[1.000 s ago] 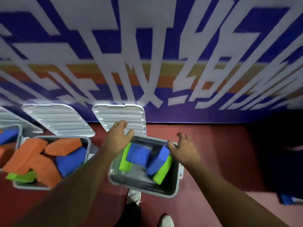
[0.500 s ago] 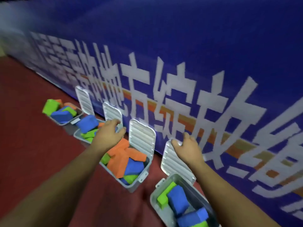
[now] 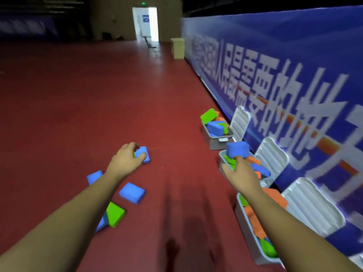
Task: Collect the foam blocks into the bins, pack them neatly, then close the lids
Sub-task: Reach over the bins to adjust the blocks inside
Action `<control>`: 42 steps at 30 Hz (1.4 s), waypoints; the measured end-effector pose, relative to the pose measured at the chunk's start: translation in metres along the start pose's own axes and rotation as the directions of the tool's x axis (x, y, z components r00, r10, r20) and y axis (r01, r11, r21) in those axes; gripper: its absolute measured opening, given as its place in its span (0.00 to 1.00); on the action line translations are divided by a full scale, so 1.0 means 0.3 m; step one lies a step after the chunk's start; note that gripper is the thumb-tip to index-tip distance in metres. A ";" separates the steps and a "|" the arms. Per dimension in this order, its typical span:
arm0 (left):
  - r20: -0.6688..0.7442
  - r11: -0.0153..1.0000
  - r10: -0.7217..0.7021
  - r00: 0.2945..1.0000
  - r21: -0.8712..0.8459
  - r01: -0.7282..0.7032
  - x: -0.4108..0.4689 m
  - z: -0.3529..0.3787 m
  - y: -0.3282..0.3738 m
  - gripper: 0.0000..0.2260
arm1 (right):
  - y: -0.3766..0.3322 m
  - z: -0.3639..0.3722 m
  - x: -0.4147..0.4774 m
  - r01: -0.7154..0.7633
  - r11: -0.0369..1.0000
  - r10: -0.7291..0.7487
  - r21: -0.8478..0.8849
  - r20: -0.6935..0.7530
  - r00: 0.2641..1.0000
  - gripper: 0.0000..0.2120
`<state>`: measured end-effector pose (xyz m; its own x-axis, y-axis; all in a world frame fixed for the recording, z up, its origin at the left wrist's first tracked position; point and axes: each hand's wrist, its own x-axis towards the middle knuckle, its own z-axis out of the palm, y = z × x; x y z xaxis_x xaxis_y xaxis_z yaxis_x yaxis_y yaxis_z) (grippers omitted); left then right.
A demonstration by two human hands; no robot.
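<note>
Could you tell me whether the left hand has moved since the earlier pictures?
Yes: the left hand left the row of bins for the open floor, where it grips a blue block.

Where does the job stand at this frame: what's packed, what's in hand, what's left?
Done: the far bin, middle bin and near bin hold heaped blocks. In hand: the left hand is at a loose blue block, grip unclear; the right hand is at the middle bin's top block. Remaining: a flat blue block, a green block and others lie on the floor, packing looks untidy, every visible lid stands open.
</note>
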<state>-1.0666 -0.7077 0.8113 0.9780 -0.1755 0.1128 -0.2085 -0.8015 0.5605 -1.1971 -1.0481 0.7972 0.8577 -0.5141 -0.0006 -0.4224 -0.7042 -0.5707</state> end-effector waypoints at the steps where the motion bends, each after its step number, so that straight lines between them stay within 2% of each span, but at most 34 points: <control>1: -0.026 0.999 -0.037 0.999 0.003 0.037 0.015 -0.059 -0.116 0.30 | -0.105 0.082 0.020 0.035 0.999 -0.035 -0.004 0.026 0.999 0.30; 3: -0.073 0.993 -0.119 0.990 0.011 0.121 0.028 -0.170 -0.310 0.28 | -0.308 0.225 0.038 0.092 0.996 -0.092 -0.004 0.071 0.993 0.31; 6: -0.123 0.973 -0.228 0.966 0.008 0.231 0.041 -0.294 -0.547 0.17 | -0.554 0.410 0.066 0.159 0.987 -0.154 -0.019 0.150 0.977 0.31; 11: -0.160 0.924 -0.379 0.912 -0.011 0.382 0.083 -0.374 -0.851 0.16 | -0.847 0.684 0.184 0.288 0.957 -0.266 -0.045 0.272 0.925 0.30; 19: -0.139 0.808 -0.586 0.798 -0.028 0.589 0.329 -0.289 -1.236 0.15 | -1.164 1.233 0.524 0.391 0.920 -0.358 0.019 0.445 0.821 0.28; 25: -0.105 0.676 -0.736 0.669 -0.064 0.734 0.622 -0.199 -1.479 0.14 | -1.381 1.668 0.804 0.404 0.911 -0.368 0.084 0.610 0.702 0.26; 29: -0.055 0.594 -0.805 0.591 -0.082 0.801 0.762 -0.080 -1.670 0.13 | -1.475 1.966 0.927 0.422 0.905 -0.337 0.048 0.688 0.643 0.27; 32: 0.007 0.502 -0.863 0.506 -0.120 0.857 0.808 0.059 -1.853 0.12 | -1.481 2.215 0.948 0.388 0.919 -0.313 0.060 0.711 0.630 0.34; 35: 0.087 0.385 -0.913 0.400 -0.147 0.911 0.827 0.265 -2.089 0.12 | -1.393 2.531 0.937 0.335 0.942 -0.221 0.016 0.781 0.584 0.24; 37: 0.162 0.294 -0.934 0.319 -0.161 0.942 0.820 0.427 -2.265 0.12 | -1.304 2.760 0.913 0.320 0.947 -0.176 -0.019 0.803 0.569 0.22; 40: 0.308 0.079 -0.938 0.162 -0.265 0.961 0.797 0.691 -2.539 0.16 | -1.155 3.104 0.857 0.272 0.959 -0.072 -0.083 0.854 0.516 0.18; 42: 0.404 -0.063 -0.911 0.081 -0.332 0.941 0.773 0.867 -2.711 0.15 | -1.058 3.335 0.808 0.237 0.966 -0.027 -0.104 0.870 0.493 0.18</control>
<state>-0.6722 -0.2451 0.1682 0.2664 0.4847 -0.8331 0.9363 0.0752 0.3431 -0.5622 -0.4592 0.1567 0.6891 0.1919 -0.6988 -0.2355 -0.8527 -0.4664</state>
